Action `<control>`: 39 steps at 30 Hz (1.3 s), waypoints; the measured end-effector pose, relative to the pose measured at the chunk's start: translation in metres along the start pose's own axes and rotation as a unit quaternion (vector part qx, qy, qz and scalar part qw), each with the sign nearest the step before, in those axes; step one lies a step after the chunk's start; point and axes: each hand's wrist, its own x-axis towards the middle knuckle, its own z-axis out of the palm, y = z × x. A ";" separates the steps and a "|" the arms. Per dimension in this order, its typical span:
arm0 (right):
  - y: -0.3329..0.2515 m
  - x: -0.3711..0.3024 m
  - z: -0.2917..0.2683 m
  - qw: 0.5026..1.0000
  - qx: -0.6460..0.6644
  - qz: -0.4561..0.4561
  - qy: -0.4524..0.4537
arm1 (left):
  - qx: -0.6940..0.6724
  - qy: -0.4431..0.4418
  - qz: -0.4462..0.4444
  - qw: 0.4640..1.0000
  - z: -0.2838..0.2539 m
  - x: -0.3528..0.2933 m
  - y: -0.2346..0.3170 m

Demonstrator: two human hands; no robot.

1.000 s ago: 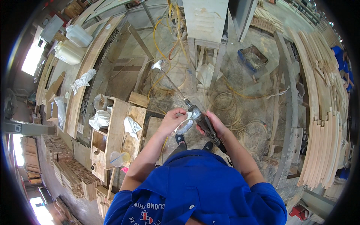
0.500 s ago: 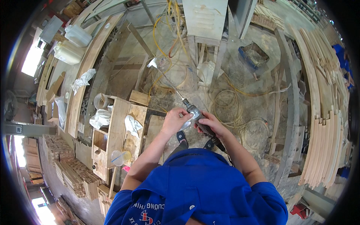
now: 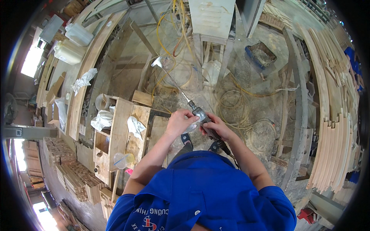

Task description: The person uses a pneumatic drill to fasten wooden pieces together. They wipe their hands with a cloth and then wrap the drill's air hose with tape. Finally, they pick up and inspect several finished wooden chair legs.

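Observation:
My right hand [image 3: 217,128] is wrapped round the dark handle of a corded drill [image 3: 199,113], held in front of my waist. A long thin metal rod [image 3: 174,82] runs from its chuck away to the upper left. At the rod's far end sits a whitish piece [image 3: 157,62], its kind unclear. My left hand [image 3: 180,121] has its fingers bent and pinched against the left side of the drill's body. A pale, shiny scrap shows below these fingers; what they grip is too small to make out.
A wooden cabinet [image 3: 117,134] with white cloths [image 3: 136,127] and a plastic cup [image 3: 121,160] stands at left. Yellow hoses [image 3: 231,111] loop over the floor. A blue tray [image 3: 261,56] lies far right, and wood strips [image 3: 332,154] are stacked at the right edge.
Almost nothing differs. My left fingers have shifted slightly on the drill's side, and the view has moved a little. My right hand keeps its grip.

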 end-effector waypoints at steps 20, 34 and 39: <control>-0.009 0.003 -0.007 0.993 -0.001 0.121 0.004 | -0.266 -0.149 -0.130 0.943 0.012 -0.001 -0.006; -0.026 0.001 -0.009 0.996 -0.013 0.065 0.053 | -0.275 -0.260 -0.104 0.920 0.005 -0.017 -0.012; -0.028 -0.001 -0.003 0.996 0.009 0.060 0.070 | -0.153 -0.203 -0.094 0.963 0.003 -0.022 -0.005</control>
